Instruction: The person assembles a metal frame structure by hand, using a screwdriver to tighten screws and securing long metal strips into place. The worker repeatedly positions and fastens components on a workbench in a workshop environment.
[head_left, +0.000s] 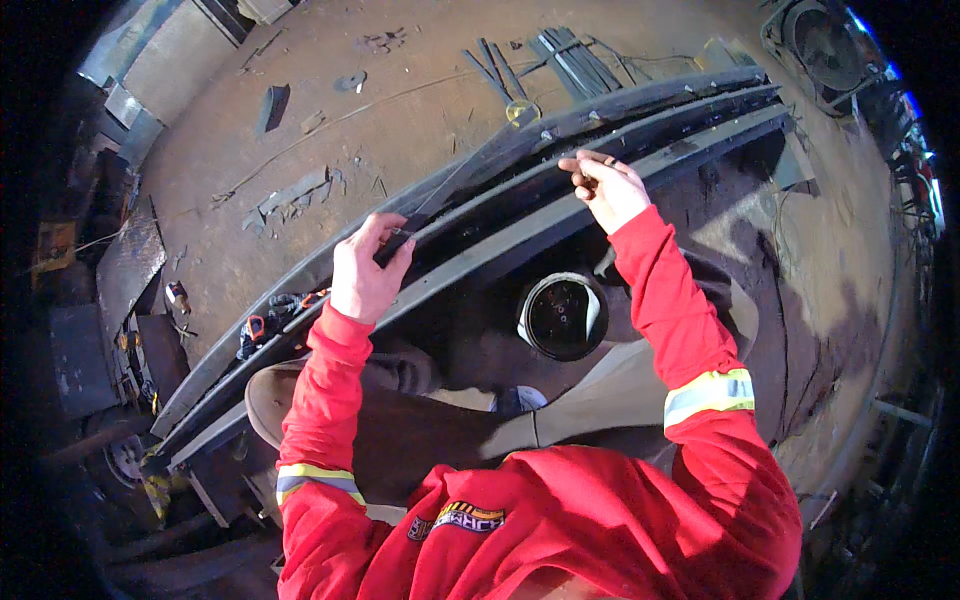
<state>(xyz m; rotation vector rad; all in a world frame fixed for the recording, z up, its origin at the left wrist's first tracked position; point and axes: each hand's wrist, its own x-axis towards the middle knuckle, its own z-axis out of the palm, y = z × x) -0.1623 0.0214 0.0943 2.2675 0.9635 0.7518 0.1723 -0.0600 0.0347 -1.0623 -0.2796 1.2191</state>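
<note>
Over the long dark metal beam, my left hand has thumb and index finger closed on a small, thin metal piece, its kind unclear. A fine line runs from near these fingertips toward the beam's far side. Farther right, my right hand hovers above the beam with its fingers curled together; what they hold, if anything, is too small to make out. Several small bolt-like fittings sit along the beam. Between my legs stands a round dark container with a pale rim and a few small bits inside.
Dark gloves with orange patches lie on the beam's left part. Beyond the beam are a bundle of dark metal bars, a yellow round object and scraps on the brown floor. A round fan-like unit stands far right.
</note>
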